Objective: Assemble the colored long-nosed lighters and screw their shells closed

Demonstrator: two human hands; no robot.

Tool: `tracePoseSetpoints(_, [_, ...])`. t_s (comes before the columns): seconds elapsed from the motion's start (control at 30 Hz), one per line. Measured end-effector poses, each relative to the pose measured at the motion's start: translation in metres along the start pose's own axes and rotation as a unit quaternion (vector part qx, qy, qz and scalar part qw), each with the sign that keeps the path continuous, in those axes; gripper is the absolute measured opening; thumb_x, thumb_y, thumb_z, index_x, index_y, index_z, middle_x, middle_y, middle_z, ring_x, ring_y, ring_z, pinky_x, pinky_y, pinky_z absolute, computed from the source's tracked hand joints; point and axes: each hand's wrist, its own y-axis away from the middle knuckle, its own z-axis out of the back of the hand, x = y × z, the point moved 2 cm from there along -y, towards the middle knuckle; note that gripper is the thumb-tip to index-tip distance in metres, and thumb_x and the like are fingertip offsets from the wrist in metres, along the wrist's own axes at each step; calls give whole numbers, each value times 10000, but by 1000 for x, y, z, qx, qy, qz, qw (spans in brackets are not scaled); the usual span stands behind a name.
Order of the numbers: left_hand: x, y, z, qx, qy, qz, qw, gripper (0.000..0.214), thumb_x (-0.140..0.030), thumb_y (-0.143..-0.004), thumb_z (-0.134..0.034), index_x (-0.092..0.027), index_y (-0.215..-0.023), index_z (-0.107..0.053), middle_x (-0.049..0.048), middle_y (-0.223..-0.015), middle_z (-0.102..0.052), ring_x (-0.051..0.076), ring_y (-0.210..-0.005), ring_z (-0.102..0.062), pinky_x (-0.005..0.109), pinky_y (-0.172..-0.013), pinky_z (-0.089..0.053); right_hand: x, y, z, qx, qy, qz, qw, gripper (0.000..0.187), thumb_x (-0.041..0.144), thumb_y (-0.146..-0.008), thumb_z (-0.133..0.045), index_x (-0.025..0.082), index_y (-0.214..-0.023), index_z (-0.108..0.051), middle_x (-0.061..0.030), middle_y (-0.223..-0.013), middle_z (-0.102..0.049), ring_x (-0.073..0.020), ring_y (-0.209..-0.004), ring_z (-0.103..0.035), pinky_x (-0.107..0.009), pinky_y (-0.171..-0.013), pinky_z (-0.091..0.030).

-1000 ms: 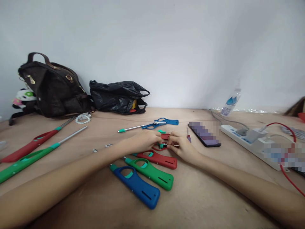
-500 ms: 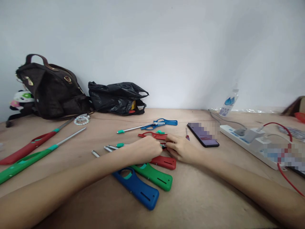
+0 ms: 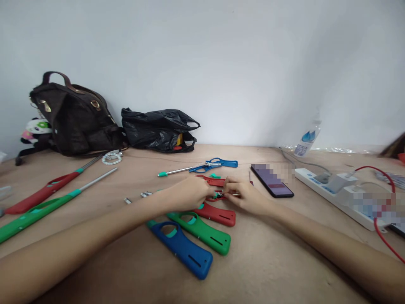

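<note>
My left hand (image 3: pixel 186 193) and my right hand (image 3: pixel 245 195) meet over a red lighter shell (image 3: pixel 215 182) with small inner parts on the brown table (image 3: pixel 272 261). The fingers of both hands are pinched on that piece and hide much of it. Just in front of my hands lie three lighter handles side by side: a red handle (image 3: pixel 218 214), a green handle (image 3: pixel 202 231) and a blue handle (image 3: pixel 183 249). A blue opened lighter with its metal rod (image 3: pixel 202 166) lies behind my hands.
Long red lighter (image 3: pixel 44 192) and long green lighter (image 3: pixel 34 213) lie at left. A dark handbag (image 3: pixel 76 118) and black plastic bag (image 3: pixel 160 130) stand by the wall. A phone (image 3: pixel 272 180), power strip (image 3: pixel 341 190), red cable (image 3: pixel 384 236) and bottle (image 3: pixel 306 139) are at right.
My hands drew nearer to me with the red piece, then moved back away to about where they were. The metal rods that showed left of my left hand are hidden again.
</note>
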Motion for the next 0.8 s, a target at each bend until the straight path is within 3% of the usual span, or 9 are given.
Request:
tracePoseSetpoints(0.07, [9, -2, 6, 7, 82, 22, 996, 401, -8, -781, -471, -221, -996, -733, 15, -859, -739, 159, -714, -653, 224, -655, -449, -8, -2, 2, -2, -81, -41, 996, 161, 188, -881, -508, 180, -769, -624, -45, -841, -628, -168, -747, -584, -287, -658, -469])
tracePoseSetpoints(0.17, [25, -4, 9, -30, 168, 59, 983, 350, -36, -829, -460, -177, -1002, -729, 32, -949, -738, 157, -809, -660, 209, -697, -457, -21, -4, 4, -36, -149, -91, 984, 192, 268, -888, -524, 174, -752, -621, -25, -762, -621, -149, -658, -561, -269, -597, -449])
tracePoseSetpoints(0.3, [47, -3, 4, -52, 141, 77, 986, 271, -87, -861, -502, -147, -1005, -724, 60, -917, -726, 163, -778, -647, 218, -685, -446, -33, -3, 10, -98, -53, -99, 989, 138, 212, -881, -527, 171, -826, -647, -50, -839, -653, -168, -739, -585, -283, -645, -460])
tracePoseSetpoints(0.43, [63, 1, -4, -5, 93, 91, 991, 266, -107, -813, -565, -167, -1023, -716, 51, -908, -711, 169, -745, -638, 223, -659, -444, -40, -1, 12, -80, 68, -79, 991, 153, 172, -875, -553, 170, -975, -668, -94, -987, -652, -207, -874, -608, -347, -782, -482])
tracePoseSetpoints(0.57, [69, 3, -10, -15, 98, 73, 992, 239, -126, -798, -565, -192, -969, -718, 38, -920, -702, 182, -814, -640, 238, -738, -463, -46, -1, 9, -53, 72, -84, 992, 160, 222, -897, -567, 172, -991, -685, -95, -985, -653, -217, -895, -618, -364, -815, -487])
tracePoseSetpoints(0.8, [64, 1, -9, -19, 54, 64, 996, 221, -86, -820, -500, -168, -890, -693, 38, -840, -674, 175, -760, -612, 244, -706, -445, -42, -6, 5, -51, 71, -57, 995, 153, 168, -881, -580, 183, -987, -690, -95, -1014, -651, -217, -911, -619, -360, -818, -488])
